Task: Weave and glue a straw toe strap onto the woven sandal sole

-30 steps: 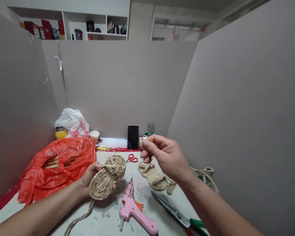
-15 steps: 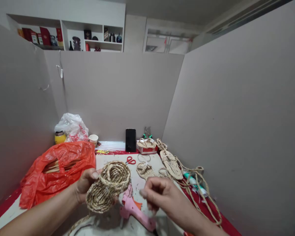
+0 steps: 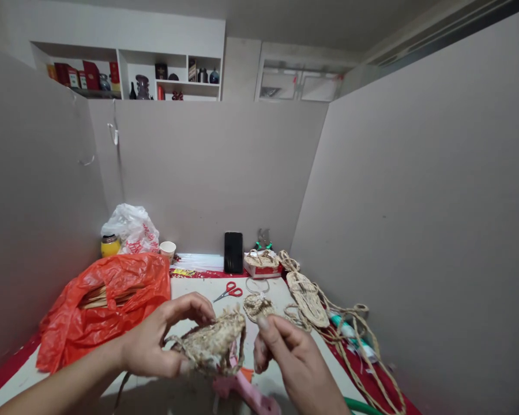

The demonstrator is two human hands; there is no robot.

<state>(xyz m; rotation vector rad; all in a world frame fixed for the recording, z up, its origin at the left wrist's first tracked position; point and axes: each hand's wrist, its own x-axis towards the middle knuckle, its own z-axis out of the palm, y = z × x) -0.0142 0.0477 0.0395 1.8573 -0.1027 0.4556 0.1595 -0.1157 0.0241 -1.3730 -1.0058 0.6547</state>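
Above the table [image 3: 188, 290], the braid [image 3: 214, 342] is clamped in the left hand [image 3: 158, 341]; the glue gun [image 3: 256, 396] is partly hidden. The right hand [image 3: 293, 362] is curled nearby; whether anything is pinched cannot be told. Scissors [image 3: 230, 290] and phone [image 3: 233, 253] are set beyond, red bag [image 3: 143, 281] leftward.

Two hands show, one left hand [image 3: 155, 340] and one right hand [image 3: 292, 354]. Four woven pieces [image 3: 218, 341] are in view, one held and three lying down. There are two plastic bags, one white bag [image 3: 125, 221] and one red bag [image 3: 75, 314], one pink glue gun [image 3: 247, 395], one phone [image 3: 233, 252], one small pair of scissors [image 3: 231, 289], one paper cup [image 3: 168, 249], and one yellow jar [image 3: 110, 248]
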